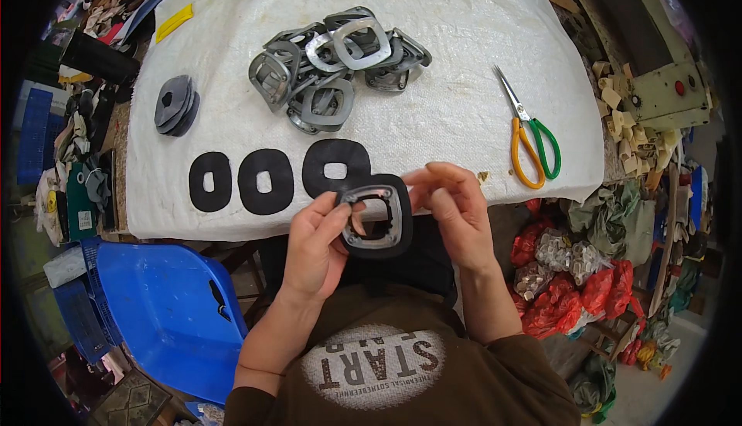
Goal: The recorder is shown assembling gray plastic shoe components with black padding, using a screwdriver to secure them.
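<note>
Above my lap, at the table's near edge, my left hand is closed on a grey metal frame, a rounded square with an open middle. A black soft-looking ring lies behind the frame and sticks out past its rim. My right hand is at the ring's right side, fingers loosely bent and thumb apart, fingertips at its edge. Three more black rings lie flat on the white cloth: one at the left, one beside it, and one partly covered by the held piece.
A heap of grey frames lies farther back on the white-covered table. Dark grey discs are stacked at left, near a yellow strip. Scissors with orange and green handles lie right. A blue tub stands lower left, red bags lower right.
</note>
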`<state>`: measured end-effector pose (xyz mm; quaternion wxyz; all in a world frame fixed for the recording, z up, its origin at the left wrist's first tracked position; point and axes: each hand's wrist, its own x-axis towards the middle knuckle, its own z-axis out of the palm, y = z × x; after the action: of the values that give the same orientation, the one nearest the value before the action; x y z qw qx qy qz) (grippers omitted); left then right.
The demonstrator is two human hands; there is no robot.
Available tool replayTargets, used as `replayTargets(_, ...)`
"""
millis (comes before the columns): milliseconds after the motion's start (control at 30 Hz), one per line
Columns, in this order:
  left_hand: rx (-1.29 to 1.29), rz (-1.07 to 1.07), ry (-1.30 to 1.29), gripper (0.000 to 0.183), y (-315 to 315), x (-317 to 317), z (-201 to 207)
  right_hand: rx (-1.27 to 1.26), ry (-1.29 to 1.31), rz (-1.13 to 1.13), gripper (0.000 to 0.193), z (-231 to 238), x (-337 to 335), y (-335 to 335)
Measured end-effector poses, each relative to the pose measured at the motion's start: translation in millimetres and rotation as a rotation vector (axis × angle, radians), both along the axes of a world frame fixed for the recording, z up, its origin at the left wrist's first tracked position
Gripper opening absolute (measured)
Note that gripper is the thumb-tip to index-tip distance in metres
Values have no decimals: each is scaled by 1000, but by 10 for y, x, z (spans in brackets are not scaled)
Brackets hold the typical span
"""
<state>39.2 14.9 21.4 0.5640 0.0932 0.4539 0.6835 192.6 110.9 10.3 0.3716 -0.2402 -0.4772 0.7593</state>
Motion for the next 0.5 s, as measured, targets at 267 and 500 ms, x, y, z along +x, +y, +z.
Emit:
replayTargets(267,48,-386,-489,27,-100,106,-212,178,126,257,24,-42,-36,45)
replayTargets(500,104,-83,199,32,-22,123,12,-35,-189,105,14,125,2,-24)
